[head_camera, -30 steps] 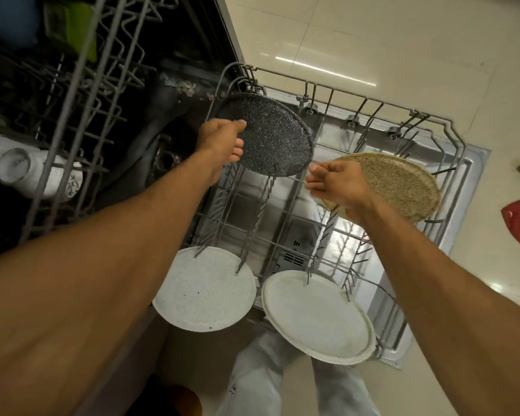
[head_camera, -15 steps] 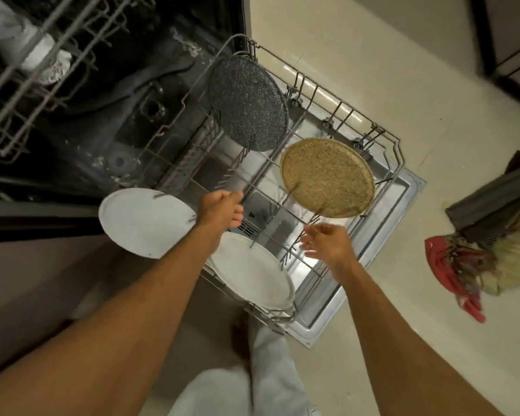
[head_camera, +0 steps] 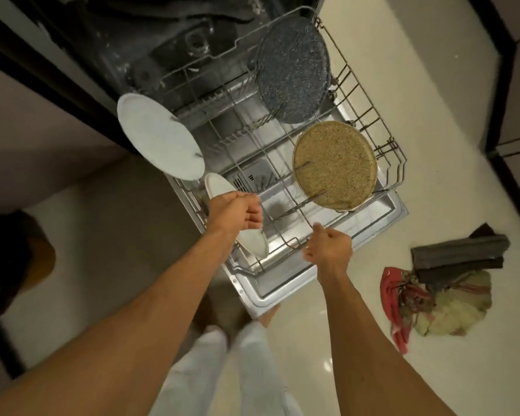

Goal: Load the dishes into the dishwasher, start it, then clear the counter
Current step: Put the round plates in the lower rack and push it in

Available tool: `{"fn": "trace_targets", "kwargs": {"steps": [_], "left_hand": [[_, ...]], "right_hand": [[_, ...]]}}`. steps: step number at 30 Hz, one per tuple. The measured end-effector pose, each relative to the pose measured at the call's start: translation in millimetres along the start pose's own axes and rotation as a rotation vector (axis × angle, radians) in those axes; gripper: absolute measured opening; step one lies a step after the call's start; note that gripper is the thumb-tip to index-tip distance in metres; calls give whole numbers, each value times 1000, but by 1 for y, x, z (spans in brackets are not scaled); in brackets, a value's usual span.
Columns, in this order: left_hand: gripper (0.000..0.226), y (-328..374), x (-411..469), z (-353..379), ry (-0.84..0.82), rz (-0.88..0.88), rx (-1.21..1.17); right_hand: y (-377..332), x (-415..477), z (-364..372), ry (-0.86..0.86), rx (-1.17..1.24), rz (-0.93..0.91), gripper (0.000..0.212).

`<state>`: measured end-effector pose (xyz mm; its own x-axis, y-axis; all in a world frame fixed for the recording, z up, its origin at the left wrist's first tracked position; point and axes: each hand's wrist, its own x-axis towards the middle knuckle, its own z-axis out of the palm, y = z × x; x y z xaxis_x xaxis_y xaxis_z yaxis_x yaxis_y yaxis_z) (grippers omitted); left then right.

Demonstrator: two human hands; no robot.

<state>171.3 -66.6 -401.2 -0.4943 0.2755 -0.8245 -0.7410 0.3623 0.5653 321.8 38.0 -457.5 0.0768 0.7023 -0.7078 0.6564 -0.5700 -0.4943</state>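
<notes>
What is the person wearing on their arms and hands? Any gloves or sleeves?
No gloves, no sleeves. The left arm and right arm are bare as far as the picture shows. The left hand and right hand show no watch, ring or bracelet. Below them are light-coloured trousers.

Wire dishwasher rack [head_camera: 402, 169] over the open door [head_camera: 282, 291] holds four plates on edge: dark speckled plate [head_camera: 293, 70], tan speckled plate [head_camera: 335, 165], large white plate [head_camera: 159, 136], smaller white plate [head_camera: 219, 186]. A heap of cloths [head_camera: 445, 292] lies on the cream floor [head_camera: 433, 100] nearby.
</notes>
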Motion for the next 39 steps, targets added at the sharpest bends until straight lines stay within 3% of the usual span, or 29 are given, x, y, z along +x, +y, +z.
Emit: {"fn": "trace_targets", "kwargs": {"steps": [4,8,9,12,15,21,27,29,31,33,36,39], "left_hand": [[19,-37,-23,18,-36,-82,-45],[11,-85,-30,48,-41,-243,-30],[13,-97,-26,55,-29,-276,-17],[22,-137,-12,77,73,-335,-35],[22,-156,0,97,188,-364,-161],[20,-151,16,127,327,-353,-565],[10,-113,36,106,331,-303,-620],[10,-97,47,94,329,-293,-609],[10,-83,59,82,331,-282,-588],[7,-71,72,73,317,-272,-579],[9,-49,90,61,302,-257,-583],[13,-26,108,48,306,-227,-564]], "right_hand": [[11,18,-19,105,-66,10,30],[14,52,-28,-33,-125,-9,45],[13,60,-28,-84,-115,-18,40],[13,81,-33,-243,-91,-73,29],[14,96,-39,-357,-53,-72,38],[16,103,-38,-437,-137,-175,62],[-24,96,-7,-435,6,-95,83],[-45,90,9,-428,41,-46,73],[-62,88,25,-436,56,-33,45],[-73,89,40,-428,75,-28,30],[-91,87,60,-446,131,-34,20],[-118,85,82,-478,111,-70,28]]}}
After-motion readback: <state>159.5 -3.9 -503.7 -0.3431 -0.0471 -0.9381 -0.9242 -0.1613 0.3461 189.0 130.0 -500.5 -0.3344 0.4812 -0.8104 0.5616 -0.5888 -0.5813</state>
